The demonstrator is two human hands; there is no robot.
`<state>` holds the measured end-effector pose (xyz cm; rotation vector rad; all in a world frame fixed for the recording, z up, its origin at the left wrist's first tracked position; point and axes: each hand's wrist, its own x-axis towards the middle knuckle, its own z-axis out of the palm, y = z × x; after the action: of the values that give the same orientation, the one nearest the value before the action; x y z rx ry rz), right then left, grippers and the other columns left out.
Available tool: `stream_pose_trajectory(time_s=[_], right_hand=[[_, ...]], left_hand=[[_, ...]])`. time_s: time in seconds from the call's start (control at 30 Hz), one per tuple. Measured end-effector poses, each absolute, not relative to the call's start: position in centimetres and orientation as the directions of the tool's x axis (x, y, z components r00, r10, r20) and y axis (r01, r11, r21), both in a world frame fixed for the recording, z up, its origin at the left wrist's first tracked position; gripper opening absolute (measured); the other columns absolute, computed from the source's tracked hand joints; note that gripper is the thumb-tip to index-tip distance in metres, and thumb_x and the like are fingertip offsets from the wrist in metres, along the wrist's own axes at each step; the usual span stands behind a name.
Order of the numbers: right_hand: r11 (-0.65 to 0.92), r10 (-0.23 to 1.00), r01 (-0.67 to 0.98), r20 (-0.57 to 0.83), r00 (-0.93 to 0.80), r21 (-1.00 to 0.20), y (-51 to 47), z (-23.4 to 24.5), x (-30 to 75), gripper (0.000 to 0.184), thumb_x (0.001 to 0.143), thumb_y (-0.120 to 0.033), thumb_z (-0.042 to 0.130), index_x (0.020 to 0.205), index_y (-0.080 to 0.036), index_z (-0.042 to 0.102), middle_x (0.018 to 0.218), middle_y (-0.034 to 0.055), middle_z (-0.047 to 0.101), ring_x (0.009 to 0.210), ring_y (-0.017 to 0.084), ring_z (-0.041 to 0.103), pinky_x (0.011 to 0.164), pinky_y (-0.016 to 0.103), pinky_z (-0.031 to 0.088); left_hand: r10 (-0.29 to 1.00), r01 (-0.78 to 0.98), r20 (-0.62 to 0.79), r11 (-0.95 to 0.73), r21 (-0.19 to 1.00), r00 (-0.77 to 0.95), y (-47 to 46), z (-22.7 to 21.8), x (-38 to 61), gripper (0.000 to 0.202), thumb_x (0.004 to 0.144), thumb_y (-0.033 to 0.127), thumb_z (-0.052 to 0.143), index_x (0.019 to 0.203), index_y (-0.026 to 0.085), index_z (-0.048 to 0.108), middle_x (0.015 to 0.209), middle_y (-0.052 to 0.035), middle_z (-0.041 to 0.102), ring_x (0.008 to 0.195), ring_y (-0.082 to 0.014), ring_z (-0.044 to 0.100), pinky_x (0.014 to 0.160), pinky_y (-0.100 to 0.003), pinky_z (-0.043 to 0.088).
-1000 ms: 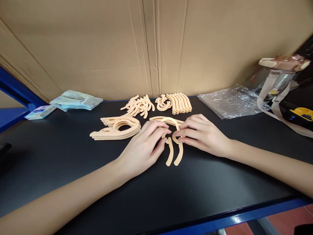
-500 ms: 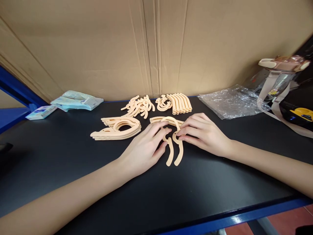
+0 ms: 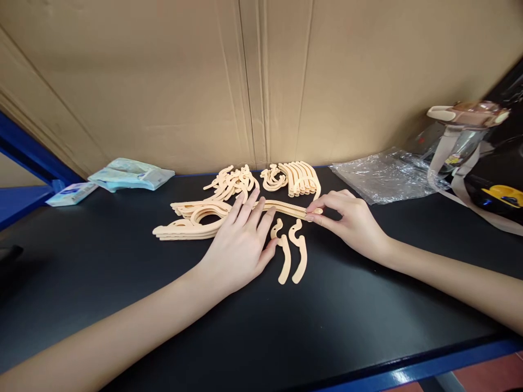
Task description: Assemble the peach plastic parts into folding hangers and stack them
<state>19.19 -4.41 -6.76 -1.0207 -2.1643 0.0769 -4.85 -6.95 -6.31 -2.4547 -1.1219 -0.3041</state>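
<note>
My left hand [image 3: 244, 242] lies with fingers spread over the right end of a stack of beige folding hangers [image 3: 188, 234]; its fingertips reach the far end of a curved hanger arm. My right hand [image 3: 353, 220] pinches the right end of that long beige hanger arm [image 3: 286, 207] between thumb and fingers. Whether it is one piece or two stacked is unclear. In front of it, two small S-shaped hanger pieces lie side by side, a left piece [image 3: 285, 261] by my left thumb and a right piece [image 3: 301, 261].
Behind are a loose heap of small beige pieces [image 3: 232, 182], several hooks [image 3: 273, 178] and a row of curved arms [image 3: 300, 175]. Wipes packs [image 3: 131, 173] sit at left. At right are a clear plastic bag [image 3: 368, 177] and a strapped bottle [image 3: 469, 130].
The arched piece between my hands has left the two small pieces; a curved piece now lies across the back row. My right hand has moved onto the hanger arm, and my left fingers have spread.
</note>
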Motion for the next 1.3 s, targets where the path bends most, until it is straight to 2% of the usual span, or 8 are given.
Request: stream_pose_trajectory(time_s=[0.17,0.33,0.47,0.6,0.77,0.93,1.13,1.3], right_hand=[[0.613,0.761,0.690,0.522,-0.385,-0.386,-4.5,-6.8,19.2,0.009,0.091,-0.029,0.063,0.087,-0.023,0.068,0.083,-0.0017,0.071,0.072,0.017,0.060,0.073,0.030,0.043],[0.581,0.792,0.686,0.498,-0.353,-0.438,-4.7,-6.8,19.2,0.009,0.089,-0.031,0.065,0.087,-0.024,0.069,0.078,-0.0034,0.071,0.070,0.015,0.060,0.069,0.027,0.044],[0.603,0.782,0.654,0.502,-0.370,-0.456,-4.7,-6.7,19.2,0.012,0.091,-0.032,0.063,0.087,-0.022,0.068,0.077,-0.0031,0.070,0.065,0.014,0.060,0.066,0.026,0.044],[0.641,0.754,0.633,0.512,-0.412,-0.434,-4.8,-6.6,19.1,0.012,0.092,-0.031,0.063,0.086,-0.022,0.067,0.080,-0.0033,0.071,0.068,0.013,0.060,0.069,0.026,0.043],[0.668,0.730,0.624,0.519,-0.445,-0.404,-4.8,-6.7,19.2,0.011,0.091,-0.031,0.065,0.087,-0.022,0.068,0.079,-0.0036,0.071,0.069,0.013,0.060,0.070,0.026,0.043],[0.675,0.721,0.625,0.530,-0.447,-0.391,-4.7,-6.8,19.3,0.009,0.090,-0.030,0.066,0.088,-0.022,0.069,0.080,-0.0037,0.071,0.070,0.013,0.061,0.071,0.026,0.043],[0.687,0.704,0.631,0.542,-0.458,-0.360,-4.7,-6.9,19.4,0.012,0.091,-0.033,0.064,0.089,-0.022,0.069,0.085,-0.0014,0.073,0.072,0.015,0.061,0.070,0.027,0.045],[0.695,0.698,0.618,0.548,-0.461,-0.366,-4.7,-6.9,19.5,0.013,0.092,-0.032,0.063,0.088,-0.022,0.069,0.085,-0.0016,0.073,0.072,0.015,0.062,0.070,0.027,0.045]], left_hand=[[0.708,0.780,0.327,-0.576,-0.243,0.625,-6.9,-6.3,-5.0,0.053,0.099,0.035,0.034,0.136,0.003,0.051,0.133,-0.0195,0.058,0.137,-0.0358,0.040,0.118,-0.057,0.026],[0.654,0.750,0.379,-0.626,-0.215,0.655,-6.9,-6.2,-5.1,0.040,0.097,0.019,0.035,0.129,0.008,0.057,0.121,-0.0105,0.066,0.128,-0.0298,0.049,0.117,-0.054,0.030],[0.619,0.734,0.408,-0.633,-0.247,0.671,-7.0,-6.2,-5.1,0.035,0.097,0.015,0.038,0.122,0.010,0.062,0.111,-0.0081,0.068,0.121,-0.0282,0.053,0.114,-0.053,0.034],[0.618,0.741,0.418,-0.609,-0.282,0.666,-7.1,-6.2,-5.2,0.030,0.094,0.013,0.046,0.118,0.012,0.065,0.107,-0.0068,0.069,0.114,-0.0285,0.055,0.106,-0.049,0.041],[0.591,0.720,0.419,-0.624,-0.304,0.689,-7.3,-6.2,-5.3,0.031,0.089,0.007,0.052,0.116,0.012,0.066,0.105,-0.0060,0.070,0.111,-0.0283,0.055,0.100,-0.045,0.043],[0.591,0.742,0.457,-0.596,-0.307,0.664,-7.2,-6.4,-5.2,0.027,0.095,0.018,0.048,0.114,0.012,0.066,0.106,-0.0075,0.070,0.109,-0.0276,0.057,0.095,-0.044,0.045],[0.564,0.713,0.436,-0.575,-0.402,0.701,-8.6,-5.1,-4.8,0.036,0.096,0.022,0.044,0.125,0.008,0.059,0.125,-0.0122,0.063,0.117,-0.0294,0.055,0.094,-0.042,0.047],[0.652,0.791,0.447,-0.516,-0.329,0.612,-12.0,-2.2,-9.1,0.043,0.097,0.033,0.042,0.132,0.011,0.054,0.132,-0.0141,0.058,0.122,-0.0318,0.053,0.099,-0.047,0.045]])
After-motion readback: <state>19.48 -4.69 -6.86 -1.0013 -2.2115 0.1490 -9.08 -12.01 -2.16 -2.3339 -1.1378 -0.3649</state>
